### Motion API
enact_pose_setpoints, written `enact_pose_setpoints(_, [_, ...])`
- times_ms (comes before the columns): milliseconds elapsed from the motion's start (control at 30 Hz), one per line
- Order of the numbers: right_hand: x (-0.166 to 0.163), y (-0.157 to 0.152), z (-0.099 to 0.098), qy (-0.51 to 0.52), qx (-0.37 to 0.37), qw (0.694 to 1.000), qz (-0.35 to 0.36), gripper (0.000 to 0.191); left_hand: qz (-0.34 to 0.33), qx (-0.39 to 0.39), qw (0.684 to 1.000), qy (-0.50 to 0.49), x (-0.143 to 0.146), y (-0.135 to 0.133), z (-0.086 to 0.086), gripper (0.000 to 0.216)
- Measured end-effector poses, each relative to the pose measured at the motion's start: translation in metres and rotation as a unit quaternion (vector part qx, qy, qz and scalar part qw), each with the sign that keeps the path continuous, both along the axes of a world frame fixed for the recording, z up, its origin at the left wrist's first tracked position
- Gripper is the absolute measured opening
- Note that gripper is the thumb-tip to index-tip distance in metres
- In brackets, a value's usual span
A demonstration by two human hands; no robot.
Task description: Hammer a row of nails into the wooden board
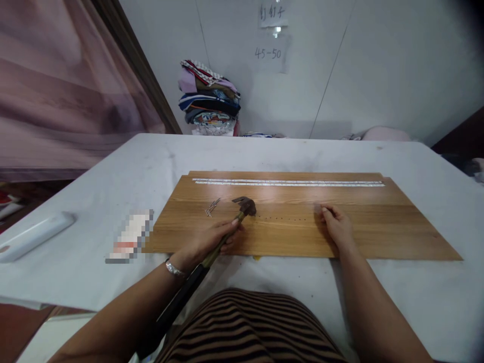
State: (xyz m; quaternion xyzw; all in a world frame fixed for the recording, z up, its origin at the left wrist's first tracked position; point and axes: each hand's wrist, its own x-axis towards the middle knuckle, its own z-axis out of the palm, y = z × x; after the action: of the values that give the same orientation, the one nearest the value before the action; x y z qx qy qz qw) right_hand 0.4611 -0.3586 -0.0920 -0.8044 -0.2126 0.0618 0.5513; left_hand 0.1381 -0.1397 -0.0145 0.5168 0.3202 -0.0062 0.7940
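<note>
My left hand (217,238), with a bracelet at its wrist, is closed round the neck of a claw hammer (247,205). The hammer's long black grip runs down under my forearm, and its head is over a wooden board (291,201). Left of the head lies a small heap of loose nails (212,205). A row of small dark dots (282,218) crosses the board's middle; I cannot tell nail heads from holes. Beyond the right end of that row, my right hand (336,224) is in a pinch low over the board. Whatever its fingertips hold is too small to make out.
Two white measuring strips (289,182) run along the board's far side. On the white-covered table (113,176), a blurred-out object (130,237) and a white rounded object (36,236) lie at the left. Folded cloths (212,103) are stacked against the back wall.
</note>
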Motion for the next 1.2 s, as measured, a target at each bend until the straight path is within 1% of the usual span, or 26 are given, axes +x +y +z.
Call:
enact_pose_setpoints(67, [-0.001, 0.0, 0.002, 0.006, 0.005, 1.0, 0.004, 0.042, 0.0, 0.0, 1.0, 0.002, 0.0, 0.001, 0.0, 0.053])
enact_pose_setpoints(233, [-0.004, -0.001, 0.009, 0.009, -0.022, 1.0, -0.006, 0.042, -0.007, 0.003, 1.0, -0.003, -0.001, 0.003, -0.006, 0.051])
enact_pose_setpoints(333, [-0.005, -0.001, 0.01, 0.007, -0.021, 1.0, 0.001, 0.04, -0.007, 0.003, 1.0, 0.008, -0.001, 0.003, -0.006, 0.052])
enact_pose_setpoints(500, [-0.003, 0.001, 0.007, 0.011, 0.011, 1.0, -0.003, 0.036, -0.007, 0.013, 1.0, 0.005, -0.001, 0.001, -0.003, 0.051])
enact_pose_setpoints(700, [-0.001, 0.0, 0.003, 0.015, 0.005, 1.0, -0.001, 0.034, -0.012, -0.001, 1.0, -0.005, 0.0, -0.001, -0.008, 0.047])
enact_pose_setpoints(900, [-0.004, 0.001, 0.004, 0.02, 0.036, 0.999, -0.003, 0.039, -0.005, -0.001, 1.0, -0.014, 0.0, 0.0, -0.007, 0.046])
enact_pose_setpoints(1033, [-0.004, 0.001, 0.005, 0.022, 0.034, 0.999, -0.003, 0.04, -0.006, -0.002, 1.0, -0.019, 0.0, 0.0, -0.007, 0.044])
enact_pose_setpoints(1200, [-0.001, 0.001, 0.0, 0.023, 0.028, 0.999, 0.0, 0.04, -0.019, -0.006, 0.999, -0.032, 0.0, 0.001, -0.008, 0.042])
